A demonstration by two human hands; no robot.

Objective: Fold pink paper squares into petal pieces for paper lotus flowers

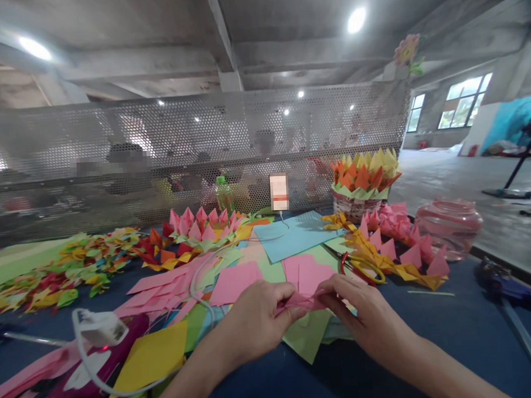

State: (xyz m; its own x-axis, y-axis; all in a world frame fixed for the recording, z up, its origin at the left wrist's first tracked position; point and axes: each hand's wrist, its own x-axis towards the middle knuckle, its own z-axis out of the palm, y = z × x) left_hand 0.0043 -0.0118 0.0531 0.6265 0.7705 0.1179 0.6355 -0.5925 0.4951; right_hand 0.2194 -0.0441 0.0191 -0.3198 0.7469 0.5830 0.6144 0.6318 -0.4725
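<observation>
Between my two hands is a small folded piece of pink paper (306,301), pinched at both ends. My left hand (264,310) is closed on its left end with thumb and forefinger. The right end sits in the fingers of my right hand (358,306), also closed. Pink paper sheets (236,281) lie flat just beyond, over a light green sheet (310,341) and a blue sheet (289,236). Scissors with red and yellow handles (363,270) rest beyond my right hand.
Folded pink paper petals (200,225) and a basket of orange and yellow petals (366,183) stand at the back. At left are a purple power strip (97,370) with a white cable and yellow sheets (151,353). A clear jar (449,229) and glue gun (516,288) are at right.
</observation>
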